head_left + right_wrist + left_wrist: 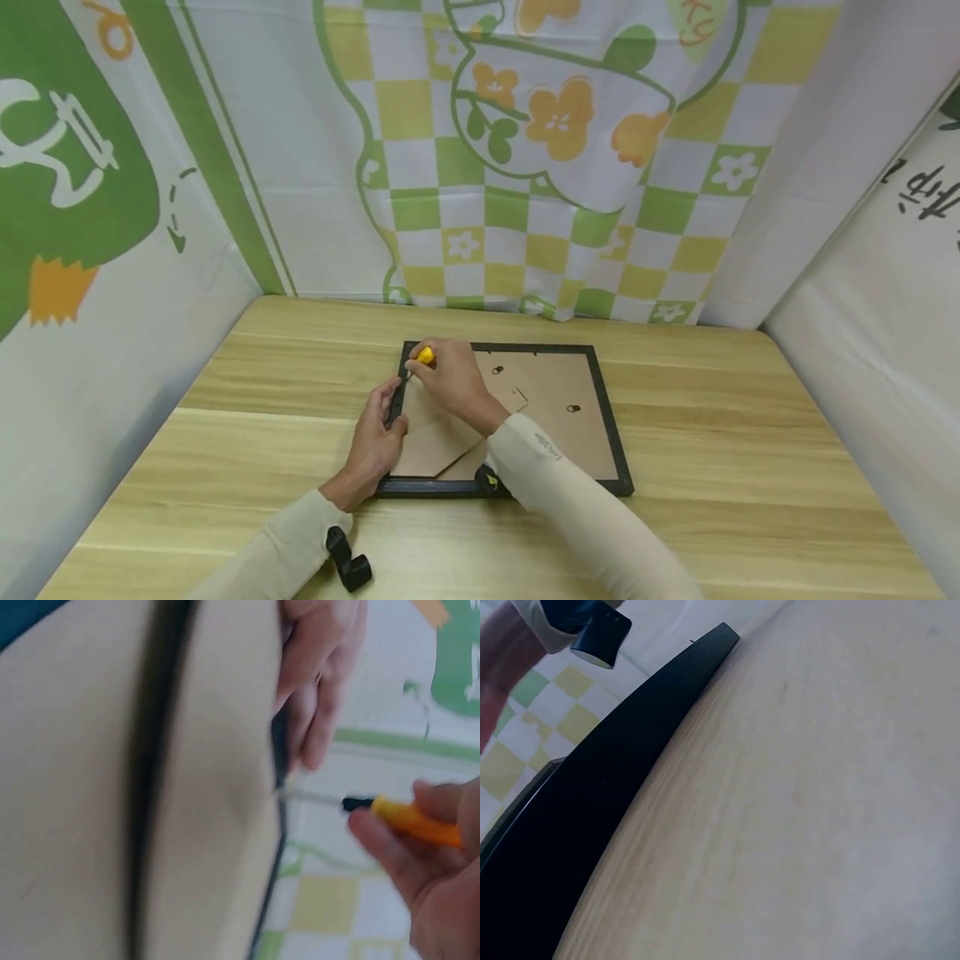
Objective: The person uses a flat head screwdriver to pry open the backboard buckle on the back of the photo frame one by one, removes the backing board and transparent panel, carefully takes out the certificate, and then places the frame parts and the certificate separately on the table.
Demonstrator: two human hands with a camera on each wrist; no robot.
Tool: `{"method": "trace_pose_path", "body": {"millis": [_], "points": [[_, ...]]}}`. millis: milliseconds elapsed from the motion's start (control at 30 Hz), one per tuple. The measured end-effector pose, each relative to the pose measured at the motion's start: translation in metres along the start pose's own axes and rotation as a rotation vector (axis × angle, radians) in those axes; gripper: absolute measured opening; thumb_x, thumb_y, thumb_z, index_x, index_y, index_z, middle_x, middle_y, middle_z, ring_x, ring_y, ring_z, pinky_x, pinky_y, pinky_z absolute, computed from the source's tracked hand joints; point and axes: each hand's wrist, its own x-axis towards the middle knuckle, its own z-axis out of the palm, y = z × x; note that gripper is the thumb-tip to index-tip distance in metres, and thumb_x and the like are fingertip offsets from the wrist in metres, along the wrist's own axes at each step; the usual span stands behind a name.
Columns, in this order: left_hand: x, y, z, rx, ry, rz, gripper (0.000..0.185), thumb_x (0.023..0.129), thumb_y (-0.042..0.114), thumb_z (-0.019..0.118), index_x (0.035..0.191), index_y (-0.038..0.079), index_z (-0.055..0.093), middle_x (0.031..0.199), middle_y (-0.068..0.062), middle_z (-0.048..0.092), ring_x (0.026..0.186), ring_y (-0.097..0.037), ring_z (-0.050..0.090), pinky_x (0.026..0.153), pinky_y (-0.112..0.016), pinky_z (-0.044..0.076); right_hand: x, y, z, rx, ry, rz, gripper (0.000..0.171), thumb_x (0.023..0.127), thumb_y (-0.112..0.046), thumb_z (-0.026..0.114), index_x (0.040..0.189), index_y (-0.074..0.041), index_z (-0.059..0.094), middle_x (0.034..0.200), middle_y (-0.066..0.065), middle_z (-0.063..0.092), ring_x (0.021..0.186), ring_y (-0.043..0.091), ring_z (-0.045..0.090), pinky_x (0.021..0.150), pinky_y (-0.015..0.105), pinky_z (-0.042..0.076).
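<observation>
The black picture frame (609, 421) lies face-down on the wooden worktop (735, 467), its left edge clamped by the left hand (377, 442) to steady it while the right hand (450, 382) pinches a small yellow-handled screwdriver (424, 357), tip at that rail.

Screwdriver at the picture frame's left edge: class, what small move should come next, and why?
Probably lever the screwdriver tip gently under the backing. The right hand holds it at the frame's left rail, and the left hand steadies that rail.
</observation>
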Motion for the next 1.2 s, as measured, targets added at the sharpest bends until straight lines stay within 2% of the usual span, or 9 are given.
{"method": "trace_pose_path", "body": {"millis": [100,233,367,500,567,700,867,967,1200], "points": [[0.0,-0.001,0.0,0.002,-0.002,0.02,0.059,0.098,-0.004,0.04,0.153,0.01,0.025,0.163,-0.015,0.021,0.152,-0.029,0.018,0.123,-0.051,0.021,0.0,-0.014,0.005,-0.076,-0.004,-0.018,0.014,0.093,-0.019,0.068,0.098,-0.008,0.074,0.089,0.006,0.075,0.067,0.009,0.065,0.056,0.011,0.048],[0.0,-0.001,0.0,-0.009,-0.008,0.022,0.059,0.098,-0.004,0.04,0.153,0.009,0.024,0.164,-0.015,0.021,0.152,-0.03,0.017,0.123,-0.051,0.02,-0.001,-0.012,0.004,-0.063,-0.02,0.011,0.015,0.093,-0.02,0.067,0.101,-0.008,0.073,0.089,0.005,0.074,0.066,0.007,0.063,0.056,0.011,0.048],[0.0,-0.001,0.001,-0.006,-0.002,0.001,0.058,0.099,-0.003,0.041,0.153,0.011,0.025,0.164,-0.014,0.019,0.152,-0.029,0.016,0.123,-0.05,0.021,0.0,0.012,-0.008,0.13,-0.062,0.118,0.018,0.093,-0.021,0.067,0.105,-0.009,0.073,0.095,0.006,0.072,0.073,0.009,0.064,0.06,0.017,0.053],[-0.001,0.0,0.0,-0.013,0.005,0.002,0.059,0.098,-0.004,0.041,0.153,0.011,0.025,0.164,-0.014,0.018,0.153,-0.029,0.015,0.123,-0.05,0.019,-0.002,0.045,-0.016,0.413,-0.127,0.243,0.017,0.093,-0.017,0.068,0.107,-0.008,0.071,0.107,0.009,0.07,0.089,0.015,0.068,0.076,0.025,0.058],[-0.001,-0.001,0.0,-0.013,0.004,0.0,0.059,0.098,-0.004,0.04,0.153,0.011,0.025,0.165,-0.014,0.017,0.153,-0.029,0.014,0.124,-0.05,0.017,-0.002,0.059,-0.016,0.49,-0.149,0.274,0.018,0.091,-0.016,0.07,0.108,-0.008,0.069,0.11,0.01,0.068,0.092,0.015,0.066,0.081,0.025,0.057],[0.0,-0.002,0.0,-0.013,-0.001,0.001,0.059,0.099,-0.003,0.04,0.153,0.012,0.024,0.165,-0.012,0.016,0.153,-0.028,0.012,0.124,-0.049,0.015,-0.003,0.072,-0.012,0.542,-0.152,0.25,0.024,0.089,-0.016,0.072,0.11,-0.006,0.068,0.111,0.011,0.068,0.092,0.013,0.064,0.081,0.023,0.056],[0.0,-0.001,0.001,0.007,0.009,0.002,0.059,0.098,-0.003,0.041,0.153,0.012,0.025,0.165,-0.013,0.017,0.153,-0.03,0.013,0.123,-0.052,0.016,0.001,0.062,-0.004,0.588,-0.106,0.155,0.024,0.091,-0.015,0.069,0.11,-0.001,0.069,0.109,0.015,0.071,0.095,0.018,0.072,0.081,0.025,0.06],[0.0,-0.001,0.002,0.02,0.012,-0.002,0.059,0.098,-0.002,0.042,0.153,0.013,0.025,0.164,-0.014,0.018,0.152,-0.031,0.016,0.123,-0.053,0.018,0.002,0.048,0.0,0.504,-0.063,0.106,0.021,0.093,-0.017,0.067,0.108,-0.004,0.07,0.103,0.013,0.073,0.092,0.019,0.074,0.076,0.023,0.06],[-0.001,-0.002,-0.001,0.014,0.014,-0.01,0.059,0.099,-0.002,0.043,0.153,0.013,0.025,0.163,-0.015,0.024,0.15,-0.031,0.023,0.119,-0.051,0.029,0.004,0.008,0.009,0.066,0.02,-0.042,0.015,0.094,-0.023,0.066,0.099,-0.01,0.073,0.09,0.004,0.074,0.075,0.011,0.067,0.062,0.013,0.049]]}}
